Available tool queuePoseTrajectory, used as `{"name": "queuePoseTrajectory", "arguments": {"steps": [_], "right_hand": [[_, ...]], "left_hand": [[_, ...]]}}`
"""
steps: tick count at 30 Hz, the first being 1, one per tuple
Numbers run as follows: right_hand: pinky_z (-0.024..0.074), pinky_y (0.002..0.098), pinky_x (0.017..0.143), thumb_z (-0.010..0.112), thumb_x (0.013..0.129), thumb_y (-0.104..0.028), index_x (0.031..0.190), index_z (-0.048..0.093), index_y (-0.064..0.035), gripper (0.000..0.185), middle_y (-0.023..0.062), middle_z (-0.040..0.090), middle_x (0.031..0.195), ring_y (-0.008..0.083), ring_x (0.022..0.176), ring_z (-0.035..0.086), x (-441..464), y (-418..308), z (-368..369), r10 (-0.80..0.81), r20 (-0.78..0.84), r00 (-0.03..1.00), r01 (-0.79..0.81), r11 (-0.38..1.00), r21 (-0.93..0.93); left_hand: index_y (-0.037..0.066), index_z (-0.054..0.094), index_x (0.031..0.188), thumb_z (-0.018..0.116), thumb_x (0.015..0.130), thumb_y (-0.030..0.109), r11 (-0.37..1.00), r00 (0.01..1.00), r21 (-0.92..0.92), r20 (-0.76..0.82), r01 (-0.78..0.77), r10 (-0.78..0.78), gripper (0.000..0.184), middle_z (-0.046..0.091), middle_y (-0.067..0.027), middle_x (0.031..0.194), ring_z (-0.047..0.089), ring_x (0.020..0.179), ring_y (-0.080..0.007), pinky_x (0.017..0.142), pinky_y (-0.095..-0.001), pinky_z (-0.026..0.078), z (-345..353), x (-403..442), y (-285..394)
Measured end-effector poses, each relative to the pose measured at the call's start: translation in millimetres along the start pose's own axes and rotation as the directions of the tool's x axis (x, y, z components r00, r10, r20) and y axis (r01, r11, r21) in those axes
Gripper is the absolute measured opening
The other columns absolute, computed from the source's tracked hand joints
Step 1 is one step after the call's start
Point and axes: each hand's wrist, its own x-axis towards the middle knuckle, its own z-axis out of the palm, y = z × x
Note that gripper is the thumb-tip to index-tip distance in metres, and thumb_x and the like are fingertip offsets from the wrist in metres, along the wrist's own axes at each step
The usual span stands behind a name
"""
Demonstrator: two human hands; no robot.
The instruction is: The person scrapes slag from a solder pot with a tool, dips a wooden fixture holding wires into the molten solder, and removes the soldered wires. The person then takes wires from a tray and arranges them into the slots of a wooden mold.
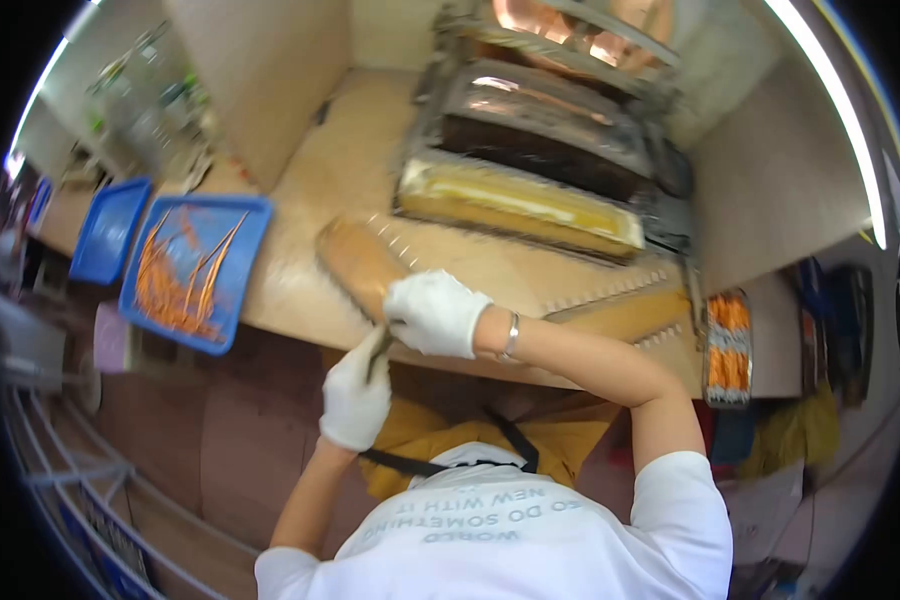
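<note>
White gloves cover both hands. My right hand [435,313] is closed around the near end of a long tan rounded piece [357,258], which lies slantwise near the table's front edge. Just below and to the left, my left hand [356,400] is closed on a dark narrow object [379,350] pointing up toward the right hand. The two hands are close together. Beyond them stands a metal machine [545,115] with a yellow block [520,208] along its front. Motion blur hides the finger details.
On the left, a blue tray [253,255] holds orange strands, beside another blue tray [110,230]. A second tan piece [625,313] with a row of pins lies on the right. Beyond it sits a metal tray of orange bundles [728,348]. Upright panels flank the table [315,190].
</note>
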Motion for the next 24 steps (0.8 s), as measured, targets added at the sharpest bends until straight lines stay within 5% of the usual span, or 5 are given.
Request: {"name": "queuePoseTrajectory", "arguments": {"steps": [4, 10, 15, 16, 24], "right_hand": [[0.0464, 0.0402, 0.064, 0.053, 0.069, -0.015, 0.065, 0.058, -0.0041, 0.012, 0.0136, 0.057, 0.072, 0.0320, 0.070, 0.057, -61.1, 26.6, -24.2, 0.046, -0.001, 0.999, -0.046, 0.997, -0.065], [0.0477, 0.0398, 0.062, 0.052, 0.066, -0.012, 0.065, 0.060, -0.0017, 0.013, 0.0179, 0.059, 0.070, 0.0326, 0.066, 0.059, -91.4, 31.9, -24.0, 0.088, -0.098, 0.991, -0.103, 0.981, -0.167], [0.0438, 0.0407, 0.054, 0.055, 0.072, -0.027, 0.065, 0.050, -0.0072, 0.022, 0.0130, 0.049, 0.067, 0.0337, 0.064, 0.052, -135.7, -16.2, -2.2, 0.050, -0.578, 0.814, -0.014, 0.998, 0.066], [0.0437, 0.0408, 0.055, 0.052, 0.076, -0.031, 0.068, 0.051, -0.0056, 0.027, 0.0143, 0.051, 0.069, 0.0337, 0.067, 0.054, -148.9, -29.5, 3.8, 0.166, -0.572, 0.803, -0.103, 0.984, 0.142], [0.0386, 0.0465, 0.051, 0.050, 0.073, -0.032, 0.061, 0.060, -0.0054, 0.030, 0.0199, 0.056, 0.063, 0.0377, 0.057, 0.053, -222.0, -56.0, 80.1, 0.659, -0.522, 0.541, -0.368, 0.744, 0.558]], "left_hand": [[-0.002, 0.050, 0.114, 0.060, 0.074, 0.000, 0.988, 0.986, -0.073, -0.092, 0.135, -0.142, 0.041, 0.058, -0.0168, 0.098, 0.057, 0.083, -0.0165, 0.070, -0.0271, 0.047, -25.5, 43.1, -3.9], [-0.003, 0.048, 0.115, 0.054, 0.082, 0.012, 0.997, 0.918, 0.060, 0.395, -0.040, 0.013, 0.037, 0.053, -0.0164, 0.111, 0.051, 0.101, -0.0242, 0.089, -0.0339, 0.039, -13.4, 90.0, -44.1], [-0.005, 0.058, 0.101, 0.056, 0.081, 0.016, 0.998, 0.944, 0.027, 0.327, -0.062, 0.050, 0.029, 0.061, -0.0140, 0.092, 0.056, 0.087, -0.0222, 0.081, -0.0305, 0.044, 7.4, 95.8, -49.6], [0.007, 0.038, 0.126, 0.055, 0.080, 0.019, 0.962, 0.913, 0.264, 0.372, 0.072, -0.170, 0.050, 0.046, -0.0105, 0.123, 0.048, 0.105, -0.0185, 0.083, -0.0339, 0.043, -4.9, 80.3, -4.2], [0.005, 0.037, 0.126, 0.057, 0.079, 0.019, 0.953, 0.455, -0.080, 0.865, -0.291, 0.212, 0.053, 0.046, -0.0114, 0.122, 0.048, 0.105, -0.0193, 0.084, -0.0339, 0.042, 185.6, 66.7, 51.1]]}}
